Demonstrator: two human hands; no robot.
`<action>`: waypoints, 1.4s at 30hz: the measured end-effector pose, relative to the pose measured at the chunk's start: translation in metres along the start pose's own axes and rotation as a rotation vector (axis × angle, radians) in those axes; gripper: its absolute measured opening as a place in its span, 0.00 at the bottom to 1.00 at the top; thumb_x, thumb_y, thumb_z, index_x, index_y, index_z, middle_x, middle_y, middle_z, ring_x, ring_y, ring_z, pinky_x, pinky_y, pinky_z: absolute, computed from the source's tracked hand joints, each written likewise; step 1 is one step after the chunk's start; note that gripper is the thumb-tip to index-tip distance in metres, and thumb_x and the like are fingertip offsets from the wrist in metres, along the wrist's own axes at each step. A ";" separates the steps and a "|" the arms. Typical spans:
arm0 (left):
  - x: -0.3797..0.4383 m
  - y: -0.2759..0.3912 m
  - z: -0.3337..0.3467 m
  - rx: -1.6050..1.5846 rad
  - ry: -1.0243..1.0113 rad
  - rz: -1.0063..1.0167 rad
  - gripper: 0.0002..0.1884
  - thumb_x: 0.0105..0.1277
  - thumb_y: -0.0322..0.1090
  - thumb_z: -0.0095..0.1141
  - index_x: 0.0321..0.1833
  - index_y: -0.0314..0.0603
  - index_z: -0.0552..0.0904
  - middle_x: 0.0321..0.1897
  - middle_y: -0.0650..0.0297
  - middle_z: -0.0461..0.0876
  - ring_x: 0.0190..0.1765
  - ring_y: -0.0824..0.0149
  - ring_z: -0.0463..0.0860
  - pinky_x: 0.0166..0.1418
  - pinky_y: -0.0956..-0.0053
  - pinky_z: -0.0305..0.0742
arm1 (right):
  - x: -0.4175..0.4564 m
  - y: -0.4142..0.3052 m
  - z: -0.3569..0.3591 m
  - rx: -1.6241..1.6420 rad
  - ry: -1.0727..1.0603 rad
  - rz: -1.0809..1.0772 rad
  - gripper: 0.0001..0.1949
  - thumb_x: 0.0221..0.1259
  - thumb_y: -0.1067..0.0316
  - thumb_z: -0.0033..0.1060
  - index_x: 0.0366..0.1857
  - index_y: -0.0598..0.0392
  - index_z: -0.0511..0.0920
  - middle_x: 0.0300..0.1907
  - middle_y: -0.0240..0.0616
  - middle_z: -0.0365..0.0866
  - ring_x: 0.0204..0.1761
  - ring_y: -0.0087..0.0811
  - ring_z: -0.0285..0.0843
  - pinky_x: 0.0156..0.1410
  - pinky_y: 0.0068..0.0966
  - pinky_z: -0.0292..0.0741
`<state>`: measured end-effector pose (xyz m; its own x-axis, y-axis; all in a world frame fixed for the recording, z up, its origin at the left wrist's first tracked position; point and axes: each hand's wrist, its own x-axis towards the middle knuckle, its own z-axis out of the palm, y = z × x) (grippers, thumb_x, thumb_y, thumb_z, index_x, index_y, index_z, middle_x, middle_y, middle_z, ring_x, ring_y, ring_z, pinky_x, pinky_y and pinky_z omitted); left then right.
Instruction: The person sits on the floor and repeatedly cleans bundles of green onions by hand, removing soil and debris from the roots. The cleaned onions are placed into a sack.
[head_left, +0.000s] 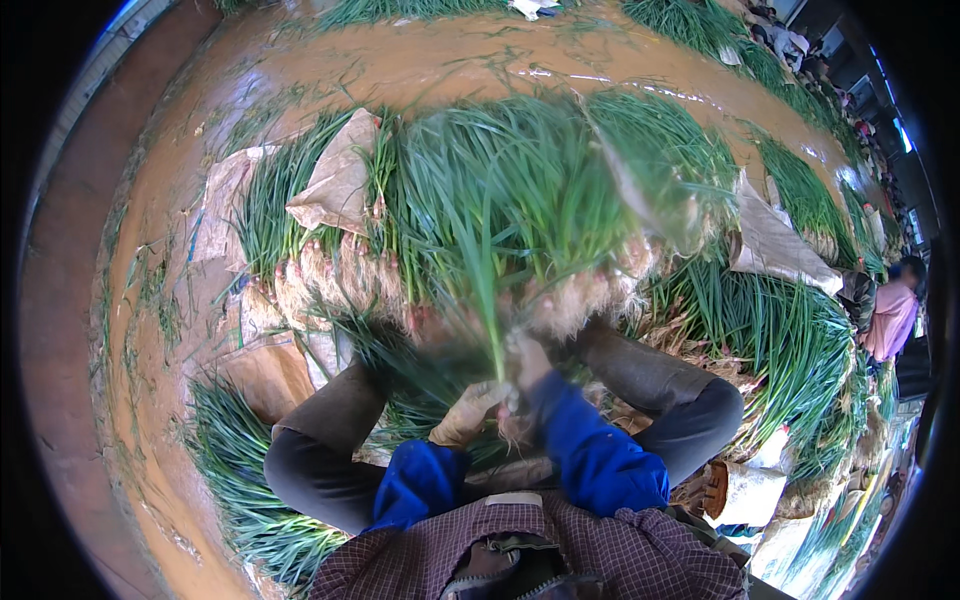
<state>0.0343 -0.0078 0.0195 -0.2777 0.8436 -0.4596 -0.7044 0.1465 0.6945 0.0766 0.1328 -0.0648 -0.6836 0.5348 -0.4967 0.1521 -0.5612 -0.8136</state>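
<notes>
My left hand (469, 414), in a pale glove, grips a green allium plant (491, 322), scallion or green garlic, near its reddish base. The plant's leaves point away from me and its roots hang below the fingers. Right beside the stem is my right hand (529, 361), blurred by motion; whether its fingers hold anything is unclear. Ahead of both hands lies a wide heap of the same plants (510, 180), their pale roots (574, 306) turned towards me. More loose greens (420, 375) lie between my bent legs.
Wet brown floor (420, 64) stretches beyond the heap. Cloth or sacking pieces (341, 176) (780, 240) lie over bundles. Other bundles sit at left (240, 480) and right (787, 337). A white container (746, 493) lies at lower right. A person in pink (891, 319) is at far right.
</notes>
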 end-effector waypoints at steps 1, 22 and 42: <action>0.000 -0.001 -0.001 -0.028 -0.016 -0.005 0.11 0.66 0.40 0.53 0.34 0.39 0.80 0.26 0.68 0.78 0.27 0.77 0.73 0.33 0.84 0.68 | 0.008 0.002 -0.005 -0.128 -0.039 -0.031 0.13 0.69 0.55 0.43 0.29 0.48 0.74 0.24 0.29 0.71 0.27 0.23 0.68 0.32 0.25 0.67; -0.009 0.019 0.001 0.154 0.211 0.118 0.17 0.69 0.38 0.47 0.54 0.33 0.73 0.31 0.60 0.82 0.30 0.71 0.78 0.37 0.77 0.75 | -0.045 -0.028 -0.006 -1.586 -0.628 -0.082 0.13 0.56 0.58 0.53 0.43 0.48 0.80 0.37 0.42 0.82 0.38 0.42 0.80 0.45 0.38 0.74; 0.046 -0.021 -0.028 -0.194 0.118 -0.084 0.20 0.62 0.41 0.58 0.49 0.31 0.76 0.37 0.62 0.79 0.37 0.70 0.78 0.43 0.79 0.72 | -0.034 -0.109 0.000 -1.023 -0.026 -0.008 0.24 0.64 0.43 0.40 0.37 0.53 0.81 0.36 0.47 0.81 0.42 0.44 0.79 0.50 0.37 0.72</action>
<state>0.0179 0.0136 -0.0317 -0.2793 0.7647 -0.5808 -0.8374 0.1021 0.5370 0.0830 0.1761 0.0406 -0.7003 0.5158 -0.4936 0.6758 0.2563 -0.6911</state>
